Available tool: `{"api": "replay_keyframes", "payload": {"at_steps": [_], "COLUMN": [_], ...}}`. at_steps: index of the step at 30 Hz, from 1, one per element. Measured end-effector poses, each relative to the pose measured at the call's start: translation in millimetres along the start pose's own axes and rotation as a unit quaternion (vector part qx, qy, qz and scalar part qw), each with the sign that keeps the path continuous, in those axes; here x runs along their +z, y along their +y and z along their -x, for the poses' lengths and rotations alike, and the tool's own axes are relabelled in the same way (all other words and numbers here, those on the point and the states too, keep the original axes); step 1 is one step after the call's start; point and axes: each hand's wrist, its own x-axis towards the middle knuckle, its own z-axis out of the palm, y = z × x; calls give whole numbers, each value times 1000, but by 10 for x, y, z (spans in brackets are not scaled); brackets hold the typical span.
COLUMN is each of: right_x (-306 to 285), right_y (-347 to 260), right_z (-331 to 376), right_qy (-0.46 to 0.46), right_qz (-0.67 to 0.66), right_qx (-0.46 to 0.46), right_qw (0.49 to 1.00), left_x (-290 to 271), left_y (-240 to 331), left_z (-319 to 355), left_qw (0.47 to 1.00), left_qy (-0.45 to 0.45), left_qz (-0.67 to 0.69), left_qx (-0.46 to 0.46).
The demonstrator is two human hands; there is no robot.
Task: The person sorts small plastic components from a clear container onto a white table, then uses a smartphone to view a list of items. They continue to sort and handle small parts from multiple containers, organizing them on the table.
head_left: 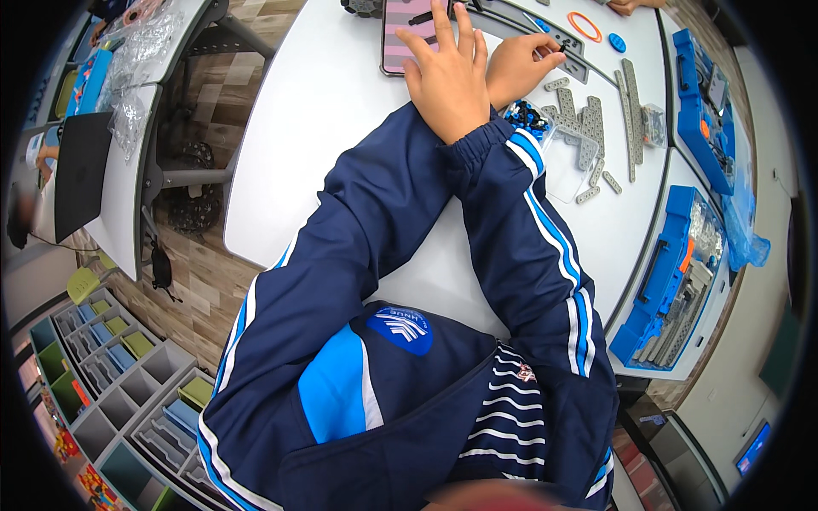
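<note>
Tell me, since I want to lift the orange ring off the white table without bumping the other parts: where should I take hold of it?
The orange ring lies flat on the white table, with the blue disc to its right. It is thin and open in the middle, so probably pinch the band from above, one fingertip inside the hole and one outside. The left part of the band looks best, away from the disc.

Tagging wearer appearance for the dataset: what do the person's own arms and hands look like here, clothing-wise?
Both arms wear dark navy track-jacket sleeves with elastic gathered cuffs. The right sleeve carries white and bright blue stripes along its length; the left sleeve shows a similar white and blue stripe on its outer edge. The left hand and right hand are bare: no gloves, rings or watch visible.
</note>
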Motion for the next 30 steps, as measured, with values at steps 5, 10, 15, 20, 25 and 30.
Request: {"api": "replay_keyframes", "payload": {"at_steps": [5,10,15,20,25,30], "right_x": [-9,-44,-381,-1230,-1598,-1581], "right_y": [-7,-26,-249,-174,394,846], "right_z": [4,-3,601,1330,1256,1031], "right_qy": [7,81,51,-3,21,-41], "right_qz": [-8,-20,-124,-117,37,-31], "right_qx": [0,-30,-35,-25,117,45], "right_qw": [1000,996,990,993,992,998], "left_x": [25,9,-131,-62,-107,-133], "left_y": [-40,-58,-182,-214,-236,-329], "left_z": [2,-67,-290,-217,-291,-314], "left_qw": [1000,994,985,996,982,962], "left_qy": [8,-7,-14,-42,-41,-44], "left_qz": [2,86,142,69,154,242], "left_qx": [14,-64,-97,-46,-101,-117]}}
